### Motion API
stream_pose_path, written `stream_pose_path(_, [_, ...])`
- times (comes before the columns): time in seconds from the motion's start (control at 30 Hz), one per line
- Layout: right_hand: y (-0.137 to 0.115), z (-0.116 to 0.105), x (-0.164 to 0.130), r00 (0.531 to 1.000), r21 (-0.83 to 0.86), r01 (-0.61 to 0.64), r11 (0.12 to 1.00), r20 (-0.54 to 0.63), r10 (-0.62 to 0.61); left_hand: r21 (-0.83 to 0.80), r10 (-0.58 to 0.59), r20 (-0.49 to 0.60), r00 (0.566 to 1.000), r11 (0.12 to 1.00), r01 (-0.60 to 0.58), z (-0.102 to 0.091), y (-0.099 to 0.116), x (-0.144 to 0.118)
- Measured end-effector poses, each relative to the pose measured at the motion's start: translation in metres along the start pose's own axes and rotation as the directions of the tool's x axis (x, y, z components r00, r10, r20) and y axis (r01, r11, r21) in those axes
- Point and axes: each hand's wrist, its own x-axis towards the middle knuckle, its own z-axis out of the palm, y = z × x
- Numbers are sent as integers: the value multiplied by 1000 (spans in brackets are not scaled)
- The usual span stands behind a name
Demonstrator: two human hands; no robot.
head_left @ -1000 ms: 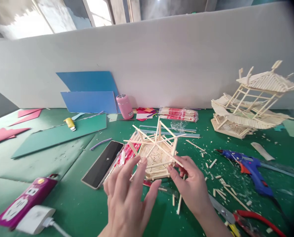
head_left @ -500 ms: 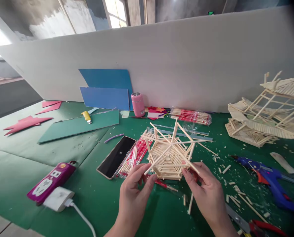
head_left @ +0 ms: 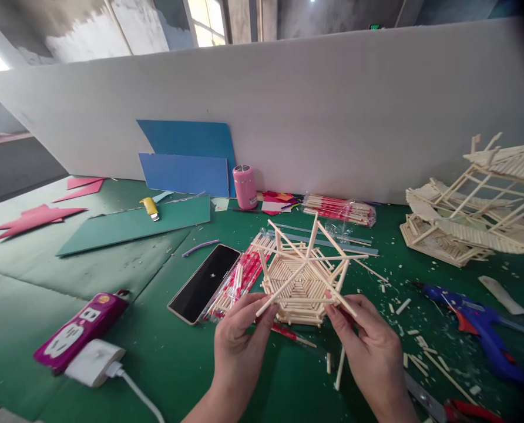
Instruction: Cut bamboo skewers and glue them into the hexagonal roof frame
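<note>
On the green mat [head_left: 112, 276], backed by a white partition [head_left: 332, 106], I see the hexagonal stick frame [head_left: 304, 279] near centre. Left hand [head_left: 239, 341] pinches a protruding skewer at the frame's near-left edge, fingers narrow. Right hand [head_left: 372, 346] grips the near-right corner, fingers curled close. Frame: pale round sticks, layered flat floor, spokes crossing above. Black phone [head_left: 204, 282] lies left of the frame; blue glue gun [head_left: 473, 317] right.

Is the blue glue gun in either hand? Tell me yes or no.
No: the blue glue gun lies on the green mat, while the left hand and right hand hold the hexagonal stick frame.
</note>
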Motion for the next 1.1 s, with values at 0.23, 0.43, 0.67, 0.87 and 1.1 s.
stream_pose_path(0.23, [-1, 2, 0, 1000, 0, -6, 1000, -10, 6, 77, 19, 2, 1000, 997, -19, 0, 2, 0])
stream_pose_path(0.43, [-3, 3, 1, 1000, -14, -2, 1000, -27, 2, 125, 48, 13, 999, 991, -50, 0, 1, 1])
stream_pose_path(0.67, [-8, 2, 2, 1000, -24, -19, 1000, -22, 19, 157, 60, 19, 998, 986, -62, -3, -1, 1])
stream_pose_path(0.87, [-9, 2, 2, 1000, -11, -25, 1000, -10, 25, 160, 61, 13, 998, 985, -62, -2, 2, 2])
stream_pose_path(1.1, [-9, 0, 2, 999, -14, -33, 999, 24, 33, 118, 16, 11, 1000, 993, -18, -1, 0, 3])
